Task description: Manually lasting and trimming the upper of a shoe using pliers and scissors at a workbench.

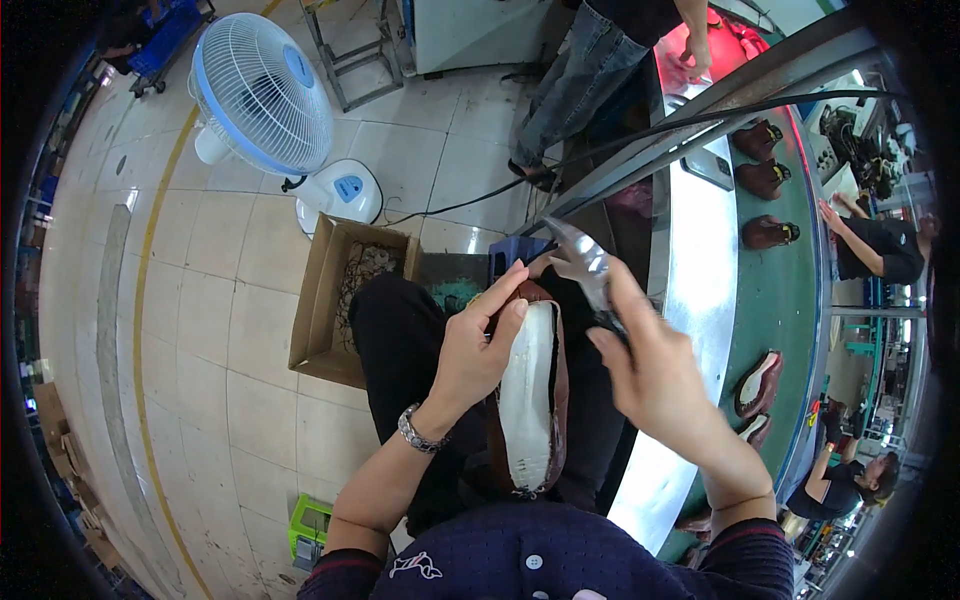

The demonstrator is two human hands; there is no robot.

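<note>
A brown shoe lies sole side up across my lap, its pale bottom showing inside the leather edge. My left hand is closed around the far end of the shoe, with thumb and fingers pressing on the leather. Shiny metal pincers, slightly smeared by motion, are gripped in my right hand. Their head is just beyond and right of the shoe's far end; I cannot tell whether it touches the leather.
To my right runs a metal ledge beside a green conveyor carrying several brown shoes. A phone lies on the ledge. An open carton and a fan stand to the left. Another person stands ahead.
</note>
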